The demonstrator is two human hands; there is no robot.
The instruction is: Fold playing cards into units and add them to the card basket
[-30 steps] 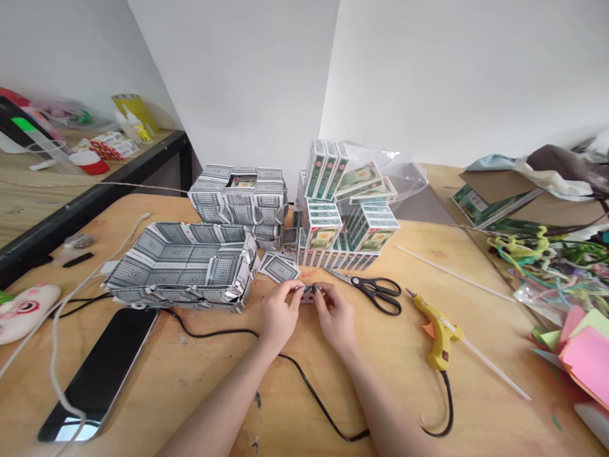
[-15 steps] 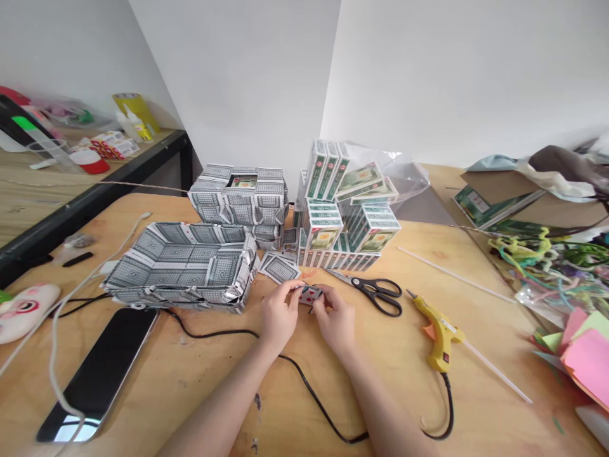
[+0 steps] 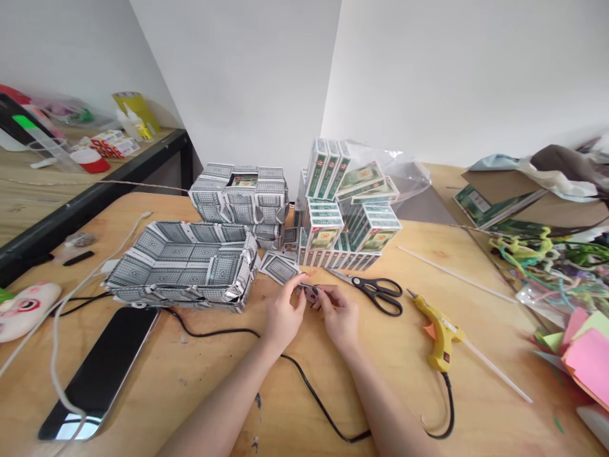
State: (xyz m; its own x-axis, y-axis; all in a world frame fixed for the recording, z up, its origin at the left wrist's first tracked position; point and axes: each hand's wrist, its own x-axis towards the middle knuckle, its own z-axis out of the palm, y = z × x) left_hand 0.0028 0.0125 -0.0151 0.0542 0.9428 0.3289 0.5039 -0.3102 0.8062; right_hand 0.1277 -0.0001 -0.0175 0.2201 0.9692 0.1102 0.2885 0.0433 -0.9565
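Note:
Near the middle of the table, a small playing card (image 3: 310,295) with red marks is pinched between both hands. My left hand (image 3: 285,312) grips its left side, and my right hand (image 3: 337,312) grips its right side; the fingers hide much of it. Loose patterned cards (image 3: 280,268) lie face down just behind my left hand. To the left stands an open tray made of folded cards (image 3: 178,263), with a closed-in block of folded cards (image 3: 240,197) behind it. Scissors (image 3: 378,292) with black handles lie to the right of my right hand.
Card boxes (image 3: 323,233) are stacked at the back, beside a clear bag (image 3: 404,171). A yellow glue gun (image 3: 442,333) and a white stick (image 3: 457,274) lie right. A phone (image 3: 102,368) rests left. A black cable (image 3: 304,381) runs under my forearms. Coloured papers (image 3: 590,355) sit far right.
The card has tilted, so less of its red-marked face shows. My right hand has shifted slightly right, and the fingers of both hands have changed their hold.

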